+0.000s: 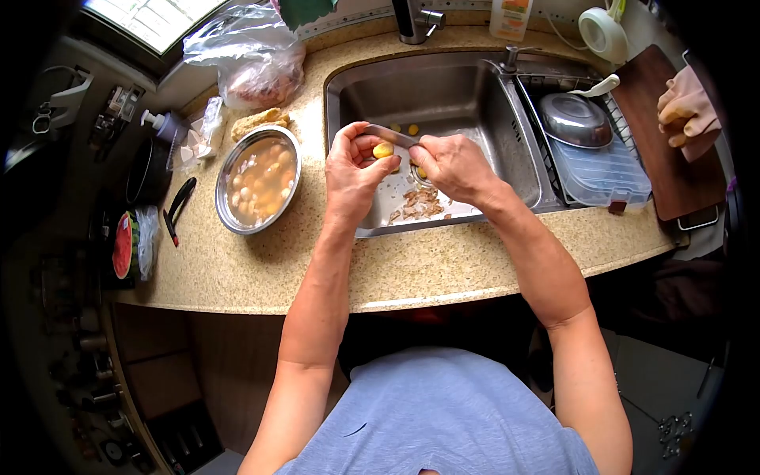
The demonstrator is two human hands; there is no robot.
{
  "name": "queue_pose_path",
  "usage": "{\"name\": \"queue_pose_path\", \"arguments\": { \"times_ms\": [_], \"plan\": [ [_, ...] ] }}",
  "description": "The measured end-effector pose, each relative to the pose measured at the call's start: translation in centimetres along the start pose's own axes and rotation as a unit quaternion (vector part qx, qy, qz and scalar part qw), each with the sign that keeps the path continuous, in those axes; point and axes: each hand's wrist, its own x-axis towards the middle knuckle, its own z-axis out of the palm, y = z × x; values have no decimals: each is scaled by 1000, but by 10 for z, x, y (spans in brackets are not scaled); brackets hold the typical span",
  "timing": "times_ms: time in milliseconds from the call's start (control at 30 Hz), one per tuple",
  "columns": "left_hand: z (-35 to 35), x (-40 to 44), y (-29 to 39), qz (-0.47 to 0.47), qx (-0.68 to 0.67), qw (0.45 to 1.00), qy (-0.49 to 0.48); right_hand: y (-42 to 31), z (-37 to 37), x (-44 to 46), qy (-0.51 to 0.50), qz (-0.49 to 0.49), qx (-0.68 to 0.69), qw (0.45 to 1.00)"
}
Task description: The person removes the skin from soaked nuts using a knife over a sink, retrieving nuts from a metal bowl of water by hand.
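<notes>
Over the front of the steel sink, my left hand pinches a small yellow chestnut between thumb and fingers. My right hand is closed around a knife, whose blade reaches left just above the chestnut to my left fingertips. The knife's handle is hidden in my right fist. Below my hands, brown peel scraps lie in the sink. Several yellow pieces rest farther back in it. Left of my hands, a steel bowl holds cloudy water with many pale chestnuts.
A filled plastic bag stands back left. A black-handled tool and a cut watermelon lie at left. Behind the sink rises a faucet. Right are an upturned metal bowl, a plastic box and a brown board.
</notes>
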Motion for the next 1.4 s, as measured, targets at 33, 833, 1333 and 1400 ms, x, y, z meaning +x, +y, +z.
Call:
{"name": "queue_pose_path", "arguments": {
  "times_ms": [33, 833, 1333, 1400],
  "plan": [
    [0, 0, -1, 0, 13, 1000, 16, -1, -2, 0, 7, 27, -7, 1000],
    [2, -1, -4, 27, 100, 987, 124, -11, 9, -4, -2, 61, -28, 998],
    [-1, 1, -7, -10, 83, 990, 110, -9, 8, -3, -30, 56, -38, 997],
    [0, 0, -6, -10, 79, 991, 107, -4, 9, -1, -10, 98, -52, 994]
  ]
}}
